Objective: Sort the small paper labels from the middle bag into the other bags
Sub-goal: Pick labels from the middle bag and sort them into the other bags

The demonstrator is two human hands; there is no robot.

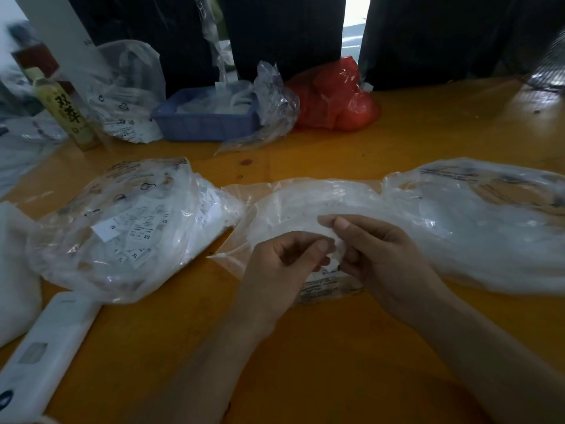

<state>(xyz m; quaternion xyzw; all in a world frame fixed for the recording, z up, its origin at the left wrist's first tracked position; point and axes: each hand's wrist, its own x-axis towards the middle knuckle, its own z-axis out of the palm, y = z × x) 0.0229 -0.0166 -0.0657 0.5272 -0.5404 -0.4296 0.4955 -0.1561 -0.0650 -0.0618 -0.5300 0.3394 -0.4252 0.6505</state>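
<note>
My left hand (284, 264) and right hand (376, 255) pinch labels (331, 258) over the middle bag (293, 209); left bag (122, 228) already holds many, so sorting seems midway.

I see an orange-yellow wooden table (351, 356) carrying everything. At its centre lies the middle bag (293, 206), clear and crumpled. Just beside it at nine o'clock sits the left bag (122, 228), full of small paper labels (143, 232) printed with sizes. At three o'clock the right bag (477, 221) spreads out, touching the middle one. Toward twelve o'clock stand a blue basket (204, 123) and a red bag (336, 99); at eleven o'clock, a bottle (68, 108) and another clear bag (128, 93). At seven o'clock lies a white flat device (46, 350), with white cloth (15, 276) beside it.
</note>
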